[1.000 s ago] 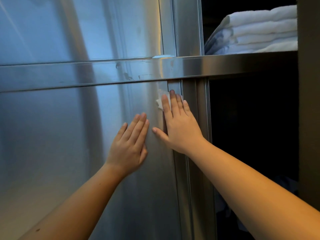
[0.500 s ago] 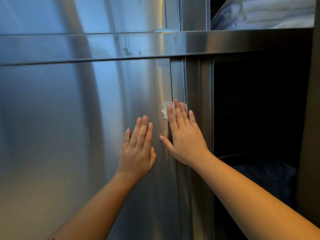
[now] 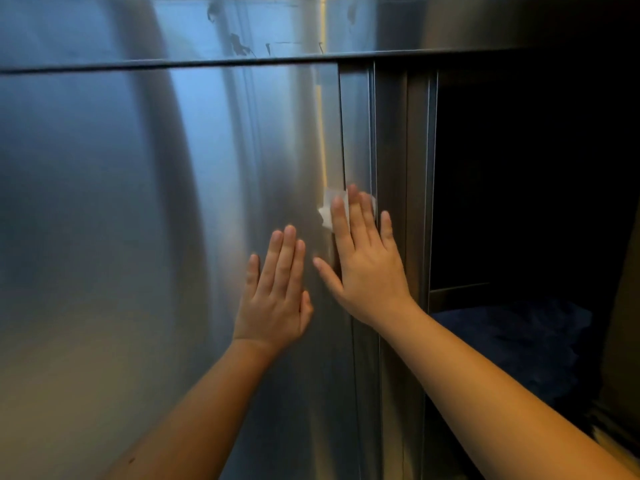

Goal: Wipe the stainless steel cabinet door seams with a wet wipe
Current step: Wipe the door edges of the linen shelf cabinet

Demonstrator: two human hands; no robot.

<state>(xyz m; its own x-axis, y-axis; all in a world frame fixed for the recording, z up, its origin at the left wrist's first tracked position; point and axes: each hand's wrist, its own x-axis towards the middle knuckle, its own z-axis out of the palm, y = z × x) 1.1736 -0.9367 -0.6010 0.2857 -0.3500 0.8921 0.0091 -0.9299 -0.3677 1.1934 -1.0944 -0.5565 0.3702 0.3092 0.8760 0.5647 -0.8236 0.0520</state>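
A broad stainless steel cabinet door (image 3: pixel 121 220) fills the left side of the view, its brushed face carrying soft blue and pale reflections. A horizontal steel rail (image 3: pixel 173 29) runs along its top, with a few dark smudges on it. The left hand (image 3: pixel 273 299) lies flat on the door near its right edge, fingers straight and close together, palm against the metal, holding nothing. Just to its right, the thin dark vertical seam (image 3: pixel 342 133) runs down from the rail between the door and a narrow steel strip. The white wet wipe (image 3: pixel 327 211) sits on this seam, about midway down the visible door, its crumpled corner showing to the left of and above the fingertips. The right hand (image 3: pixel 367 268) presses it there with straight, slightly spread fingers, the thumb stretched left toward the other hand without touching it. Right of the hand stands the upright steel frame post (image 3: pixel 391 168). Beyond it is a dark open compartment (image 3: pixel 519 185), where a dark blue cloth (image 3: pixel 519 341) lies low down.
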